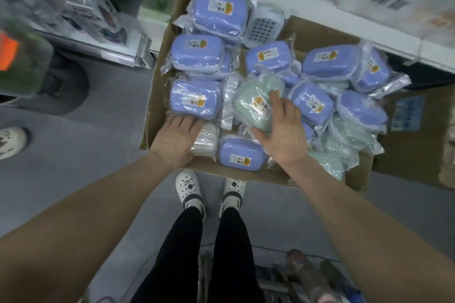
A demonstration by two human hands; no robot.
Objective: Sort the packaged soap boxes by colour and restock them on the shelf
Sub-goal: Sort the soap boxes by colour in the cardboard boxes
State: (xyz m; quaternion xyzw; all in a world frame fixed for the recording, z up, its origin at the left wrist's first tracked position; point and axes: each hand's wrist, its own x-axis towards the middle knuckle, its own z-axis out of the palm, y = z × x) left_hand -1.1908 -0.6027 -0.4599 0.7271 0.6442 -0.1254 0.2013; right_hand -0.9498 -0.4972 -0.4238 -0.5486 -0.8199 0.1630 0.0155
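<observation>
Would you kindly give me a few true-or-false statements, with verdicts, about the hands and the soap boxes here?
1. The right hand grips a green soap box. True.
2. The left hand holds a soap box up in the air. False: it lies open and flat at the near left corner of the cardboard carton.
3. The soap boxes lie in the cardboard carton. True.
4. Every soap box in view is green. False: most are purple soap boxes.

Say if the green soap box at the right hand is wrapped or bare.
Wrapped: crinkled clear plastic covers the green soap box in the right hand.
</observation>
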